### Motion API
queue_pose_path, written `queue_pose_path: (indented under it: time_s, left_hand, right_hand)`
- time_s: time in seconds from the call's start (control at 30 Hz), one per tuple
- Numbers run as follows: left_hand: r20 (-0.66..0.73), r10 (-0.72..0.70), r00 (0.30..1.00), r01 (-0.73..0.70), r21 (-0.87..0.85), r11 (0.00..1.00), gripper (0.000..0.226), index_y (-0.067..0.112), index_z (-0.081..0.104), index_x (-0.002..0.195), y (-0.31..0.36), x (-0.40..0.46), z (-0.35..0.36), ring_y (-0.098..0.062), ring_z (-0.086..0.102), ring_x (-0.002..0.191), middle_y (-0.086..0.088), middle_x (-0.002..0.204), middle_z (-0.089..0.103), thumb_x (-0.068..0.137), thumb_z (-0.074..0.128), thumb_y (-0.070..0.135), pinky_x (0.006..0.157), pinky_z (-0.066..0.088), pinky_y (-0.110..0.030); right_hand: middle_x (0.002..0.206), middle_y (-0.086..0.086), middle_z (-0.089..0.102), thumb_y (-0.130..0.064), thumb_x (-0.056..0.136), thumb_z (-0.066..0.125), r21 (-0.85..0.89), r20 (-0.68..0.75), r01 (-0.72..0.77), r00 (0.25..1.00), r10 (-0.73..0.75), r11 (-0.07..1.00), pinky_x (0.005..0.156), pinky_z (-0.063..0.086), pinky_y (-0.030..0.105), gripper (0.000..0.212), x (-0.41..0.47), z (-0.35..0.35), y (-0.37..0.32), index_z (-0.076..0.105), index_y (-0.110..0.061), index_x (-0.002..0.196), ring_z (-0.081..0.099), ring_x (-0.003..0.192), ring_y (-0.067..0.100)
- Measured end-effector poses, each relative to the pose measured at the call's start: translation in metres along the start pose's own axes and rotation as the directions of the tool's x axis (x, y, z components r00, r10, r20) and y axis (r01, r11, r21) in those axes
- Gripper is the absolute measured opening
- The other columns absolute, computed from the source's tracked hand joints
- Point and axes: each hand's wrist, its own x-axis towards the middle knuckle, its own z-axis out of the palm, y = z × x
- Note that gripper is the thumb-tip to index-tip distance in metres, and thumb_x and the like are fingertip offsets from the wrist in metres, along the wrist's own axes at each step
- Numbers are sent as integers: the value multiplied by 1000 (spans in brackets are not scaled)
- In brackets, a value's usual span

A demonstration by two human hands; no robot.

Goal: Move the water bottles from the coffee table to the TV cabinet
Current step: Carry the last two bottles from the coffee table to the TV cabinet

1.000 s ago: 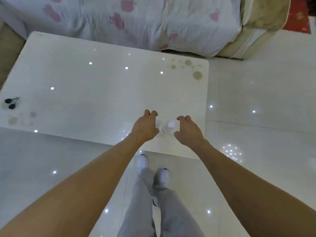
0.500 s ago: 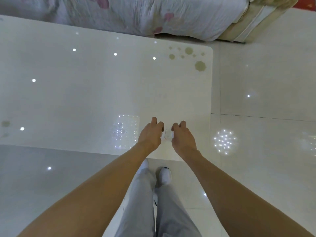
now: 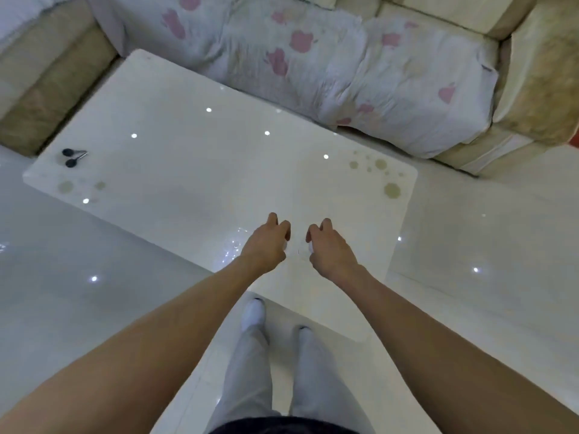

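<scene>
Two small clear water bottles with white caps stand near the front edge of the white coffee table (image 3: pixel 194 170). They are almost hidden under my hands. My left hand (image 3: pixel 266 244) curls down over the left water bottle (image 3: pixel 285 245), of which only a sliver of white shows. My right hand (image 3: pixel 330 250) closes over the right water bottle (image 3: pixel 303 252); part of its cap and clear shoulder peek out by the thumb. The TV cabinet is not in view.
A set of black-headed keys (image 3: pixel 73 157) lies at the table's far left corner. A beige sofa (image 3: pixel 532 83) with a white pink-patterned cover (image 3: pixel 360 67) runs along the table's far side. My grey trouser legs (image 3: pixel 250 371) stand on glossy tiled floor (image 3: pixel 485 245).
Both hands have come together from either side of the bottles and closed over their tops. The view has pulled back, showing more of the sofa.
</scene>
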Motion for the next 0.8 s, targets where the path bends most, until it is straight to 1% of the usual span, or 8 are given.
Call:
queue_pose_path:
  time_s: [0.1, 0.2, 0.3, 0.37, 0.47, 0.53, 0.63, 0.8]
  left_hand:
    - [-102, -105, 989, 101, -38, 994, 33, 10, 56, 111, 1, -37, -20, -33, 61, 87, -12, 116, 46, 82, 69, 6, 76, 56, -41]
    - [-192, -230, 954, 216, -91, 972, 29, 10, 56, 110, 2, -84, -27, -31, 61, 84, -12, 115, 46, 83, 65, 4, 73, 55, -40]
    - [-277, -389, 879, 344, -195, 918, 30, 10, 57, 110, 1, -139, -21, -28, 57, 81, -11, 114, 47, 83, 65, 3, 69, 51, -35]
    - [-315, -484, 816, 407, -281, 869, 32, 10, 57, 111, -1, -179, -12, -27, 56, 84, -11, 114, 47, 82, 66, 4, 72, 49, -33]
    - [-353, -621, 700, 476, -419, 773, 32, 11, 58, 111, -2, -241, 8, -30, 58, 91, -11, 113, 48, 81, 70, 8, 79, 50, -34]
    - [-358, -708, 608, 517, -498, 696, 31, 13, 58, 109, -4, -285, 25, -28, 57, 88, -9, 111, 47, 81, 72, 11, 79, 49, -32]
    - [-331, -823, 462, 551, -619, 559, 31, 15, 59, 108, -4, -354, 60, -27, 57, 88, -7, 107, 47, 80, 73, 12, 81, 52, -34]
    - [-246, -948, 203, 554, -769, 318, 28, 14, 60, 104, 11, -481, 139, -29, 57, 91, -10, 108, 49, 79, 69, 7, 77, 48, -33]
  right_hand:
    - [123, 15, 42, 2, 85, 62, -74, -21, 153, 988, -155, 985, 73, 51, 40, 35, -11, -20, -15, 51, -6, 117, 58, 96, 33]
    - [120, 13, 43, 0, 85, 62, -122, -29, 300, 952, -306, 946, 74, 54, 41, 31, -27, -29, -36, 52, -7, 114, 58, 92, 32]
    - [118, 12, 44, -2, 85, 64, -146, -16, 456, 886, -463, 878, 77, 57, 42, 30, -49, -29, -61, 52, -10, 112, 59, 88, 30]
    - [118, 12, 45, -2, 85, 63, -159, 7, 547, 833, -553, 822, 77, 57, 41, 30, -67, -25, -81, 53, -11, 112, 60, 86, 29]
    - [119, 13, 44, -2, 85, 62, -177, 100, 662, 748, -656, 729, 77, 55, 40, 30, -105, -11, -111, 53, -10, 112, 60, 89, 32]
    - [119, 14, 43, -4, 84, 63, -180, 179, 734, 679, -712, 655, 77, 54, 40, 31, -135, 4, -133, 53, -9, 112, 59, 91, 34]
    - [121, 14, 44, -6, 83, 65, -188, 287, 822, 570, -770, 538, 84, 54, 42, 32, -189, 38, -166, 54, -11, 113, 60, 95, 35]
    - [123, 14, 45, -7, 83, 64, -205, 456, 939, 341, -822, 275, 85, 54, 42, 33, -298, 112, -208, 57, -12, 115, 61, 93, 35]
